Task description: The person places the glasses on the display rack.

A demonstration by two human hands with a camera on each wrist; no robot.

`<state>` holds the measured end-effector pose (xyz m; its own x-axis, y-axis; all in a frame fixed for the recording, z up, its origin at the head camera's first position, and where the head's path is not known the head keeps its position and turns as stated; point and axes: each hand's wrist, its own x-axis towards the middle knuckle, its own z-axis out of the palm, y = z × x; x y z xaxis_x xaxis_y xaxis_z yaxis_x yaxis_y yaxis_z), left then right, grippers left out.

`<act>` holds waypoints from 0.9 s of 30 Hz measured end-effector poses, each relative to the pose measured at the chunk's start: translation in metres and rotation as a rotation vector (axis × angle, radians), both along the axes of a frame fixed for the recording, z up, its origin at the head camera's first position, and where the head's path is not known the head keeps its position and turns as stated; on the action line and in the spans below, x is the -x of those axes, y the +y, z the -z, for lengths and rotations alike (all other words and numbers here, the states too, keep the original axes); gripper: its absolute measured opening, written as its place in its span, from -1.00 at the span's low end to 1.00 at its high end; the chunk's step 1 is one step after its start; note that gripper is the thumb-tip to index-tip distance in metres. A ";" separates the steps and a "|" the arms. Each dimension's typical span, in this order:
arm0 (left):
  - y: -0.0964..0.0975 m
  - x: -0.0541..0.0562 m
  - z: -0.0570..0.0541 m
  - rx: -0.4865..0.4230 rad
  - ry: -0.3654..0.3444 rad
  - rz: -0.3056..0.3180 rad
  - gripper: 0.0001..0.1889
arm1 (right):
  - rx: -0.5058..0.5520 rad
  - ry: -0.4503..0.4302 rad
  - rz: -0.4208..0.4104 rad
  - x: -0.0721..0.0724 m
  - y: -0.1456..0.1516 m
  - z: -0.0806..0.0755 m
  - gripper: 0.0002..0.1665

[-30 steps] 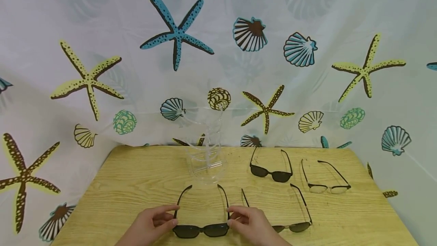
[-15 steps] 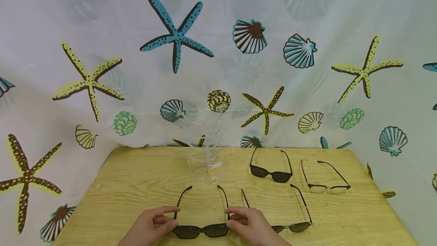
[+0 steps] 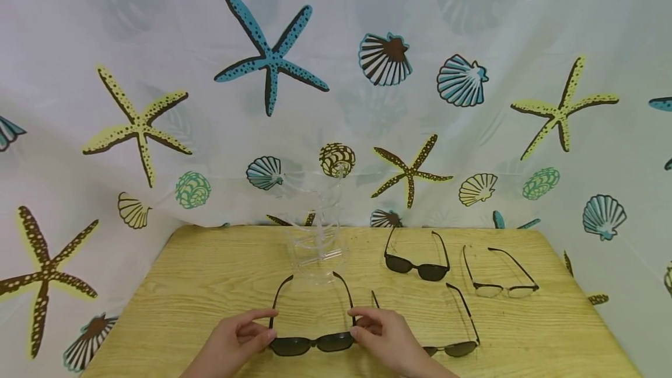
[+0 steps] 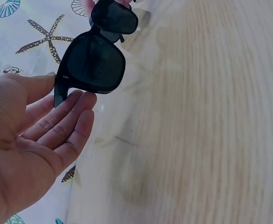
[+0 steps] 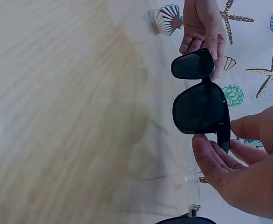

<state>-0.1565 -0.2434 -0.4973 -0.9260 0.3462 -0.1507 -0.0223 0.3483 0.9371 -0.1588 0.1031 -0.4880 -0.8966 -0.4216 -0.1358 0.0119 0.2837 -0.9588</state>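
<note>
Black sunglasses (image 3: 291, 346) with dark lenses face me at the front of the table, temples unfolded and pointing away. My left hand (image 3: 236, 340) pinches the left temple near its hinge, thumb on one side and fingers on the other. The right hand (image 3: 387, 338) has the same grip on the opposite temple. From the left wrist, the sunglasses (image 4: 97, 63) show lenses toward the camera, the thumb at the frame's corner. In the right wrist view, both hands hold the sunglasses (image 5: 199, 107) at their two ends.
A clear plastic display stand (image 3: 321, 255) stands just beyond the temple tips. To the right lie gradient-lens sunglasses (image 3: 461, 349), partly behind my right hand, other black sunglasses (image 3: 431, 272) and clear-lens eyeglasses (image 3: 520, 291). A sea-patterned cloth (image 3: 336, 115) hangs around the wooden table (image 3: 210, 273).
Both hands have moved the held sunglasses slightly away from me, toward the clear stand, during the last half second. The other glasses have stayed put.
</note>
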 end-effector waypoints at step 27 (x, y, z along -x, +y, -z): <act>0.029 0.008 -0.023 -0.029 0.148 -0.128 -0.40 | -0.019 0.219 0.115 0.026 0.004 -0.021 -0.54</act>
